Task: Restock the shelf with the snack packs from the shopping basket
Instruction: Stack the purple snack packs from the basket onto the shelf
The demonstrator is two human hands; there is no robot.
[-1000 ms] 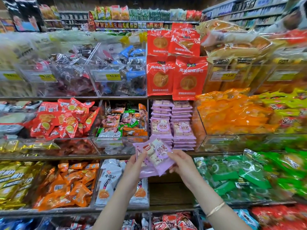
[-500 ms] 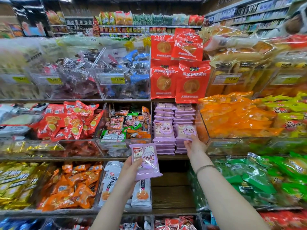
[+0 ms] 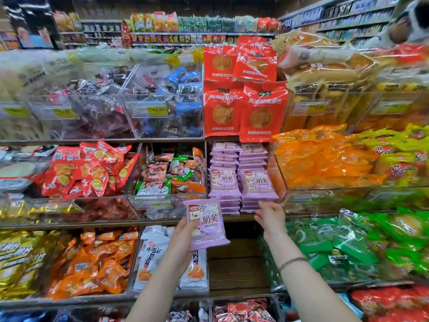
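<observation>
At the purple stack [image 3: 257,184], right hand [image 3: 270,214] now spread, empty; left hand [image 3: 184,231] pinches pack [image 3: 206,223].

Red bread bags [image 3: 241,105] stand upright at top centre, beside clear bins [image 3: 148,127] of dark and blue wrapped sweets, one bearing a yellow price tag [image 3: 150,109] marked 12.80. Orange packs [image 3: 325,159] lie heaped at right, with green packs [image 3: 348,242] below them. Red packs [image 3: 88,168] lie at left, above gold packs [image 3: 21,256], orange sachets [image 3: 92,263] and white pouches [image 3: 152,259].
</observation>
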